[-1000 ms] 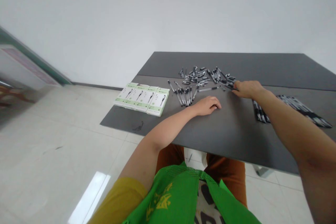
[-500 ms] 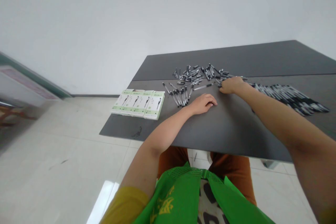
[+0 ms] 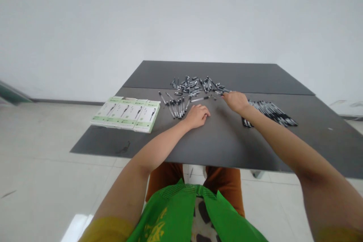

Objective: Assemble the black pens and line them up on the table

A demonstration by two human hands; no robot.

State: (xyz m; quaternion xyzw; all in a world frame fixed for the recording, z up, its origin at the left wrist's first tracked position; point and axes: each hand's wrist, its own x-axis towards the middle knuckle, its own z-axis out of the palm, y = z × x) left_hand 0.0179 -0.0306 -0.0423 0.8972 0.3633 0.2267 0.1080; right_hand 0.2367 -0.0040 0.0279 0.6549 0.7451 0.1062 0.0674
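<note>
My left hand (image 3: 197, 116) rests on the dark table with its fingers loosely bent and a little apart; I see nothing held in it. Just beyond it lies a fan of clear pens with black caps (image 3: 178, 108), and a single pen (image 3: 200, 99) lies crosswise above the knuckles. Farther right, my right hand (image 3: 236, 101) reaches to the edge of a loose heap of pens (image 3: 208, 84). Its fingers are closed at the end of a pen (image 3: 219, 91); the fingertips are partly hidden by the hand itself.
Several white and green pen boxes (image 3: 124, 114) lie side by side at the left of the table (image 3: 215, 143). Beyond my right forearm is a row of pens (image 3: 272, 112). More pens and small black pieces (image 3: 188, 85) lie scattered mid-table. A pale wall (image 3: 181, 15) stands behind.
The view has turned to the right, so everything sits farther left in the picture. My right hand stays at the heap's right edge, and the left hand still rests on the table.
</note>
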